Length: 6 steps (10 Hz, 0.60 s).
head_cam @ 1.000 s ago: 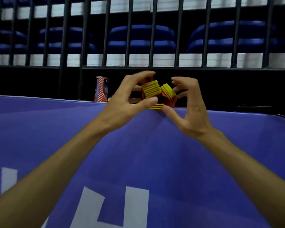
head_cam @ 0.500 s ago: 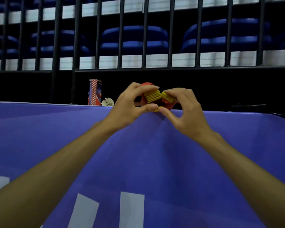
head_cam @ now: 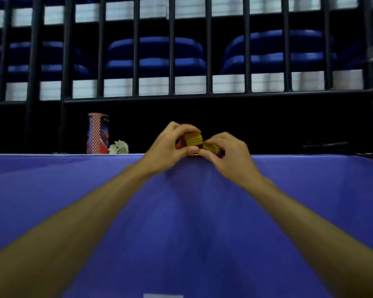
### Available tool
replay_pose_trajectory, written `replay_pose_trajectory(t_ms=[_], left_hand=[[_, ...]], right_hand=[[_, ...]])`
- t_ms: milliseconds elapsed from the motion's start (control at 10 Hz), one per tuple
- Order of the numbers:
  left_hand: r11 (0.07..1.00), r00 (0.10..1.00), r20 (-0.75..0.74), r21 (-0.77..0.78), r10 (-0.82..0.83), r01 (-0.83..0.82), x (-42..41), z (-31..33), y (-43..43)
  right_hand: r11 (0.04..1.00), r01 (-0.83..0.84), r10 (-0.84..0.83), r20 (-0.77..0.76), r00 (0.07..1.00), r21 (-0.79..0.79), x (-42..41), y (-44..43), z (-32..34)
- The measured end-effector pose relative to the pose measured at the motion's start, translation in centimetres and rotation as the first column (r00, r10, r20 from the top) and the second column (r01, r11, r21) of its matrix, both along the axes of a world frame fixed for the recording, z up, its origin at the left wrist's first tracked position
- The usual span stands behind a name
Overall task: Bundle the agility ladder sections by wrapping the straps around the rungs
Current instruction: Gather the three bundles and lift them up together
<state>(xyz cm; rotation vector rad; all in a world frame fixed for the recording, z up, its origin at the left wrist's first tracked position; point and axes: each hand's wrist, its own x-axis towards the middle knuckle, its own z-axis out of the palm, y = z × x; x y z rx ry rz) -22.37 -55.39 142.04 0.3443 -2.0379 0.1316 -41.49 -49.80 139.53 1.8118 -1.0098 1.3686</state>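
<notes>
Yellow rungs [head_cam: 193, 140] stacked, red strap [head_cam: 179, 144]

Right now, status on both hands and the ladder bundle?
Left hand grips upper yellow rung stack. Right hand pinches lower stack. Both at top of purple barrier. Tube and shuttlecock apart, off left.

Your left hand [head_cam: 168, 147] and right hand [head_cam: 230, 155] crowd rungs [head_cam: 193, 139] at top edge of banner [head_cam: 181, 211], thumbs nearly touching, no passage between. To your left along edge: open stretch, then shuttlecock [head_cam: 119, 147] just beside upright tube [head_cam: 97, 134], both blocking sweep that way. To your right: longer open stretch up to dark object [head_cam: 325, 145], too dim to identify. Beyond edge, dark space under railing [head_cam: 171, 50]; bars close off reach higher up. Room to draw back toward you along banner face
</notes>
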Motion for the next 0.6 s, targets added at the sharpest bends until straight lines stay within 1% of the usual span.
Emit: replay_pose_trajectory(t_ms=[100,200,300,400,500,600], left_hand=[[0.999,1.000,0.005,0.029,0.023,-0.023,-0.6,0.2,-1.6],[0.997,0.997,0.048,0.048,0.057,-0.060,-1.2,0.5,-2.8],[0.995,0.994,0.074,0.050,0.084,-0.088,-1.4,0.7,-3.2],[0.992,0.991,0.101,0.076,0.091,-0.099,-1.0,0.4,-2.2],[0.990,0.983,0.161,0.089,0.093,-0.108,0.0,0.1,-0.9],[0.986,0.992,0.109,0.145,0.070,-0.086,0.7,0.1,1.1]], right_hand=[[0.993,0.099,-0.098,-0.015,0.995,0.066,0.2,-1.4,0.7],[0.968,0.182,-0.189,0.026,0.982,0.175,0.3,-2.1,1.4],[0.953,0.206,-0.217,0.026,0.976,0.223,0.4,-1.9,1.7],[0.938,0.202,-0.209,-0.006,0.978,0.282,0.4,-0.9,1.4],[0.926,0.176,-0.168,-0.052,0.984,0.333,-0.1,1.0,0.7],[0.895,0.216,-0.188,-0.110,0.976,0.389,-0.9,3.1,-0.1]])
